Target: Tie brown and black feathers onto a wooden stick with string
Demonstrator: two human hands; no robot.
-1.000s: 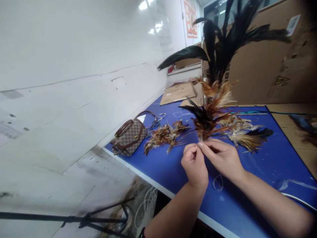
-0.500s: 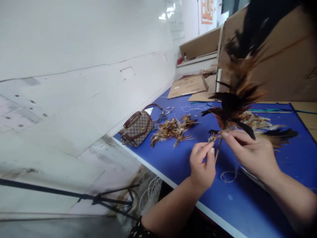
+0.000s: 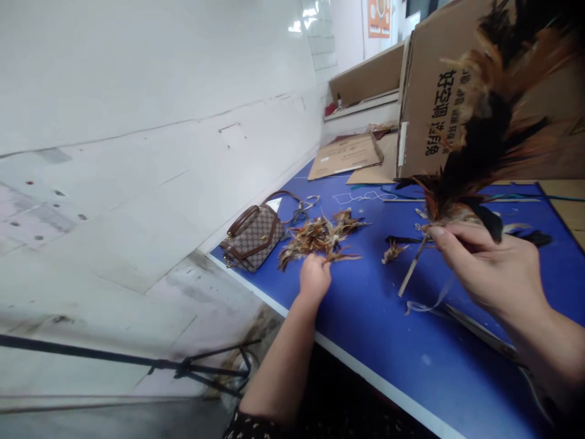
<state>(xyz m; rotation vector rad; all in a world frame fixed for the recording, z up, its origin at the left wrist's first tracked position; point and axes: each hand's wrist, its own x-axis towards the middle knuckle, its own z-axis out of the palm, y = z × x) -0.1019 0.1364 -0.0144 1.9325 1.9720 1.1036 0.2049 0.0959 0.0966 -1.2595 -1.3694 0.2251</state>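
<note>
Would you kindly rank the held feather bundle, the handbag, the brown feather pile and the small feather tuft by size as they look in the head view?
1. The feather bundle, though nearness to the camera may enlarge it
2. The handbag and brown feather pile, too alike to rank
3. The small feather tuft

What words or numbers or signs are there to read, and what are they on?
"好空调", then one blurred character, then "月兔": running down the big box.
Smaller print beside it: too blurred to read.
Faint mark near that box's right side: too blurred to read.
Poster: its print is too small.
Flat cardboard: its print is too small.
Bag: patterned, no word readable.
</note>
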